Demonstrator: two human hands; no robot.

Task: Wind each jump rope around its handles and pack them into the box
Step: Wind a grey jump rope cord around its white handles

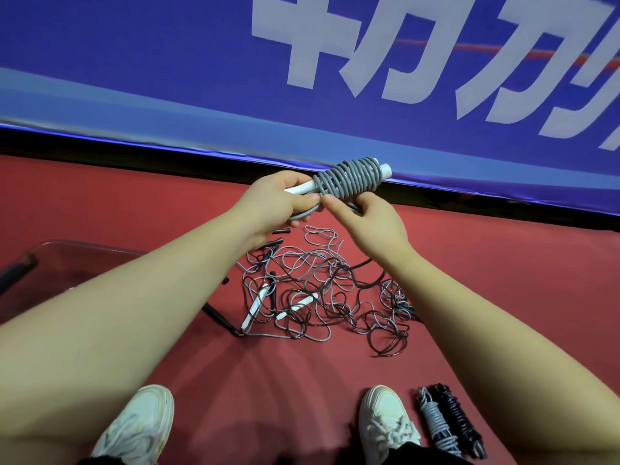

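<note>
A grey jump rope (349,178) is wound thickly around its white handles, held up in front of me. My left hand (275,203) grips the handles at their left end, and a last grey loop hangs below its fingers. My right hand (365,219) pinches the rope's loose end just under the coil. Below on the red floor lies a tangle of grey and dark ropes (322,290) with white handles (258,305) and black handles among them. A clear plastic box (63,256) sits at the left, partly hidden behind my left forearm.
Two wound ropes, one grey (437,424) and one black (459,419), lie by my right shoe (385,421). My left shoe (137,427) is at the bottom left. A blue banner (201,78) with white lettering stands along the far edge of the floor.
</note>
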